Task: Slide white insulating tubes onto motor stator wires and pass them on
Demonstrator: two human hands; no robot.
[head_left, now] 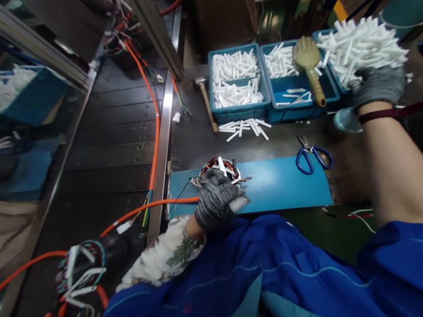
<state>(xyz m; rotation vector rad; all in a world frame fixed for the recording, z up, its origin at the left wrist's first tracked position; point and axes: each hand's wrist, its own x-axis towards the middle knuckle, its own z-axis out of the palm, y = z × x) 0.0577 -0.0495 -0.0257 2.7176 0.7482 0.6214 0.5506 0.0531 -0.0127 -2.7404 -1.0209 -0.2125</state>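
My left hand (217, 199), in a grey glove, rests on the near side of a round wound coil (229, 169) with orange and dark wires. Its fingers are bent over the coil's edge, and white sleeves stick up beside them; what they grip is hidden. At the upper right, my right hand (381, 85), also gloved in grey, reaches to the near edge of a heap of white sleeves (362, 48) in a blue bin. Its fingertips are partly hidden, and whether they hold a sleeve cannot be made out. The coil sits on a blue mat (284, 184).
Blue-handled scissors (313, 158) lie by the mat. Behind are two more blue bins (239, 112), a glove-shaped scoop (307, 62), a hammer (209, 105) and loose sleeves (245, 128). An orange cable (146, 207) crosses the metal rail to another wound part (81, 266).
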